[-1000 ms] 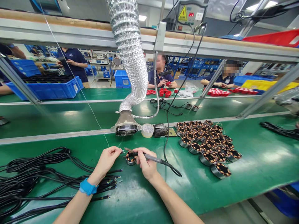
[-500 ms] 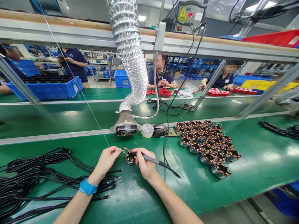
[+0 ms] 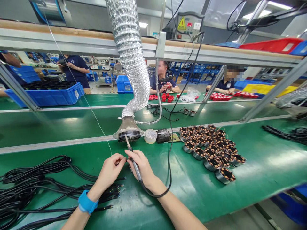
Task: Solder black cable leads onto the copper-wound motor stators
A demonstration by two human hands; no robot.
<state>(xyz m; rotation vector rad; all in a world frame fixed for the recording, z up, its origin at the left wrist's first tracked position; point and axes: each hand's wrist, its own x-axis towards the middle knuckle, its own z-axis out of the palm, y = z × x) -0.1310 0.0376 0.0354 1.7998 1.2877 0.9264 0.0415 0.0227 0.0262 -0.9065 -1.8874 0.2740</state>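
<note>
Soldering iron (image 3: 137, 169) in R hand (image 3: 145, 168): tip (image 3: 127, 139) fwd, axis slightly L, tilt unclear.

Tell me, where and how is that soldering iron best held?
Probably hold the soldering iron by its slim grey handle, coming from the person's right: the metal tip points away, the black cord trails off the rear, and the left hand crowds the other side.

Head-worn view, forward-down over workbench (image 3: 196, 195)
</note>
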